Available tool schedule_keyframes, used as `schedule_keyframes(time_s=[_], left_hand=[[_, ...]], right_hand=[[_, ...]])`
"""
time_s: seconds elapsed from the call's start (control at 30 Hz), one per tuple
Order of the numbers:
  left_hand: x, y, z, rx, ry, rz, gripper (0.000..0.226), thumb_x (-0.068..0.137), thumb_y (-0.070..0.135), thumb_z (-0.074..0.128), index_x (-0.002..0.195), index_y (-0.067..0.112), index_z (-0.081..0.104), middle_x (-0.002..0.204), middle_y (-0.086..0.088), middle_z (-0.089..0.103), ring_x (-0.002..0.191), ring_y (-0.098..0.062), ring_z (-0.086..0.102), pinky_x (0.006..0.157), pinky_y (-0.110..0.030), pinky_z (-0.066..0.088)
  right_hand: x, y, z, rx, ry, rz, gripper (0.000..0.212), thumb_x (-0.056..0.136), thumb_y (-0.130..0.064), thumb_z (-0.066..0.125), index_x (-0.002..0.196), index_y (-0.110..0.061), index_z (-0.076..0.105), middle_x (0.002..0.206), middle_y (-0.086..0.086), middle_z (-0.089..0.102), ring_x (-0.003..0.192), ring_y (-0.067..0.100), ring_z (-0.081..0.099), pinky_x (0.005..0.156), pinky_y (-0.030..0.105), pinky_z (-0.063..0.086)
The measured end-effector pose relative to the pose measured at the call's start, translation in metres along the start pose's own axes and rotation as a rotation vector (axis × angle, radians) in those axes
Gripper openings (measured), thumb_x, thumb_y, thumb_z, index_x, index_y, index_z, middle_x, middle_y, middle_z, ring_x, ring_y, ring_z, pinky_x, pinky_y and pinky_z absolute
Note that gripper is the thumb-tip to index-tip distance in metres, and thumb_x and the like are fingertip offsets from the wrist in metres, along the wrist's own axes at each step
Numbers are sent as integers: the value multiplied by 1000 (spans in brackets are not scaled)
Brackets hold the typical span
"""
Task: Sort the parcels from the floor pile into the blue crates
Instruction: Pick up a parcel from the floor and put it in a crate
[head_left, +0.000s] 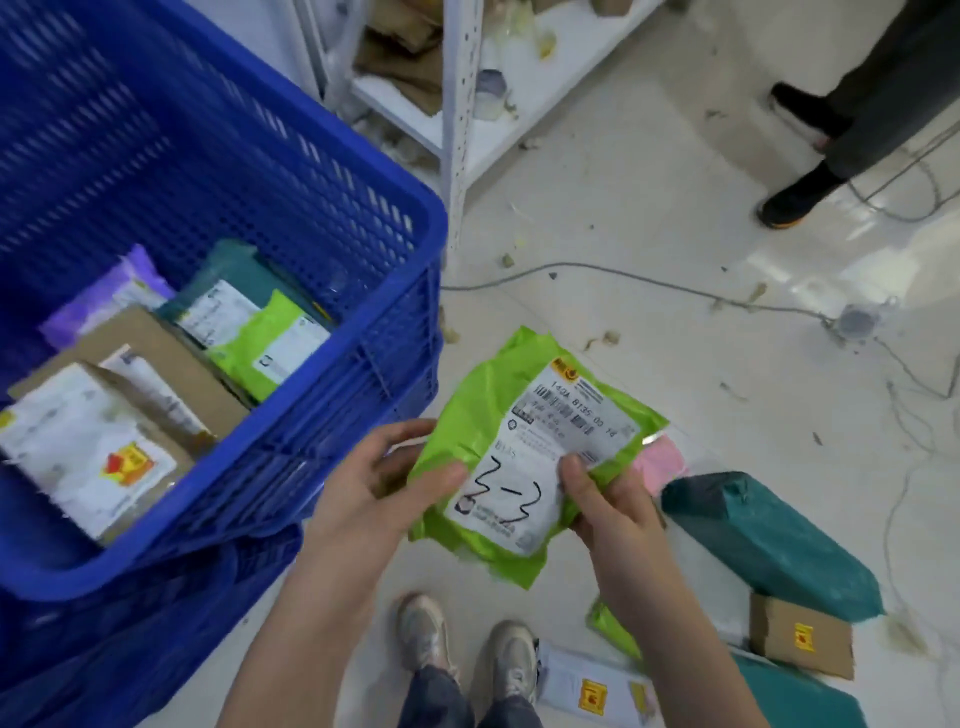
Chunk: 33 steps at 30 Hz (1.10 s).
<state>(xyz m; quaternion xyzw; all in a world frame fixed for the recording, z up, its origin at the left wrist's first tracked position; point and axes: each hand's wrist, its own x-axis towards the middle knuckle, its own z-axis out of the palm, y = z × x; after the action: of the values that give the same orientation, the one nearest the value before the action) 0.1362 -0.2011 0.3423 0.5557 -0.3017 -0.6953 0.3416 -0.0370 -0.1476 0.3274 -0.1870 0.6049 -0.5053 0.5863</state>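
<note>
Both hands, left (382, 480) and right (610, 501), grip closed on a lime-green plastic mailer bag (524, 447), label up, likely to read the handwritten code. It's held above the floor, right of the blue slatted plastic crate (332, 260), which is partly filled.

Green parcel (519, 457), label marked perhaps "3-3", held beside the part-filled blue crate (332, 208).

Two hands hold a green parcel

The left hand (379, 483) and right hand (613, 504) grip a green parcel (524, 457) with "3-3" on its label, just beside a blue crate (311, 291) with parcels inside.
</note>
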Motion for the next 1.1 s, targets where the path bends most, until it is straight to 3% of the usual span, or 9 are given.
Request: schedule_keyframes(time_s=[0.17,0.37,0.5,0.57,0.67,0.77,0.87,0.97,1.1], left_hand=[[-16,65,-40,274,-18,114,35,59,29,84,90,31,67,85,10,75,75,-8,72,64,-23,58],[23,94,-70,228,252,289,28,71,20,77,92,27,59,83,20,73,71,2,69,58,-15,55],[81,117,-102,273,408,411,78,72,8,77,126,43,35,92,10,66,78,3,67,68,-15,55],[109,120,-121,349,432,338,103,71,2,76,144,41,15,94,6,65,84,-6,67,81,-29,56],[147,115,-140,565,470,112,112,71,0,75,149,34,3,111,0,63,103,-25,63,90,-42,51],[164,94,-145,904,484,-182,97,75,15,74,147,35,11,117,-12,61,104,-32,60,80,-35,48],[168,75,-138,1133,493,-319,74,78,23,72,136,25,27,106,-14,61,97,-34,60,68,-35,44],[168,59,-124,1362,551,-396,67,78,28,72,131,14,32,117,-15,50,111,-32,49,78,-37,47],[174,47,-121,1458,584,-486,60,80,33,72,123,7,39,129,-16,34,115,-28,44,77,-32,49]], right_hand=[[2,-46,67,-227,-309,-77,29,76,-28,59,101,-19,69,102,-8,74,95,5,69,70,10,52],[55,-70,142,-274,-295,-238,32,74,-24,68,103,-15,60,94,0,75,83,11,72,62,19,56],[127,-78,194,-478,-381,-280,18,84,-21,63,99,-28,58,103,-4,71,96,12,68,80,32,57],[166,-69,221,-626,-403,-202,16,89,-16,60,103,-23,56,109,0,68,102,18,65,90,42,53],[215,-52,261,-901,-517,58,25,91,-8,52,117,-9,53,121,13,60,113,28,57,99,45,47],[238,-31,273,-1234,-661,248,32,93,-9,45,123,-4,53,124,16,58,113,32,56,90,39,49],[245,-15,271,-1402,-732,401,31,95,-17,46,123,-6,55,120,17,60,104,35,62,81,51,56],[252,4,269,-1556,-800,352,30,94,-14,48,121,-4,57,120,16,61,105,31,61,84,42,54],[257,24,273,-1849,-719,172,44,92,-22,55,128,-1,44,125,14,56,111,27,57,72,29,39]])
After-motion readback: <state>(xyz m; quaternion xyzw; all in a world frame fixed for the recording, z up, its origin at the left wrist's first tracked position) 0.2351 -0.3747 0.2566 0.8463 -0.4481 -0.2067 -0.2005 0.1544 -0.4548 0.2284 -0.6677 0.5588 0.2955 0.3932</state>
